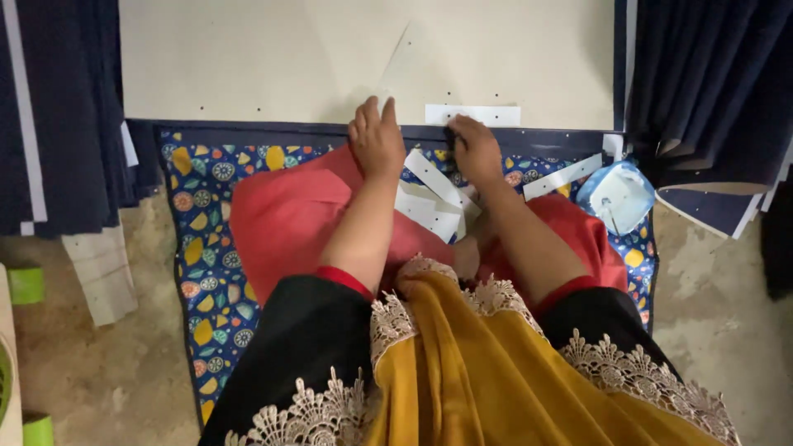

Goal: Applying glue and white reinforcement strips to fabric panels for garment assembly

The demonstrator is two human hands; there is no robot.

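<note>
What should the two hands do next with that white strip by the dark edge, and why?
Probably press the white paper strip flat onto the beige board. The right hand rests at the strip's lower left edge, where the board meets the dark navy fabric border, and the left hand lies on that border beside it, with fingers reaching the board.

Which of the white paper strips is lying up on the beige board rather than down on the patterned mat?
The short horizontal white strip by the right hand, lying flat on the beige board. The other strips lie slanted lower down on the patterned mat.
</note>
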